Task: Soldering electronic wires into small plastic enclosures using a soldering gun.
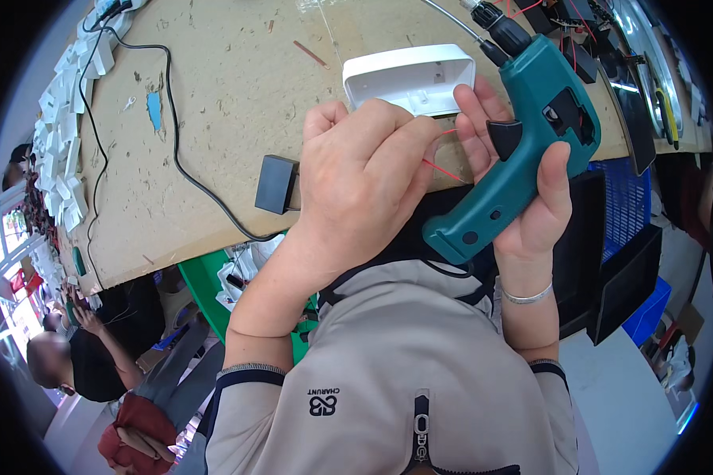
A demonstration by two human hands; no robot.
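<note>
A teal power drill (523, 142) with a black chuck (509, 33), a black trigger and an opening in its side lies across my right hand (535, 226). That hand is palm up, thumb along the drill's side and fingers coming out beyond the trigger. Two thin red wires (445, 171) run from my left hand (364, 182), whose fingers are pinched on them; the fingertips are hidden behind the hand. Just past both hands stands an open white plastic housing (410, 62). Left of my left hand a small black box (276, 184) rests on the table (238, 103).
A black cable (170, 119) curves over the table's left side, beside a heap of white plastic parts (67, 134). Electronic parts and red wires lie at the far right. Under the front edge are a green bin (202, 289) and a blue crate (627, 206). Another person (95, 356) sits at lower left.
</note>
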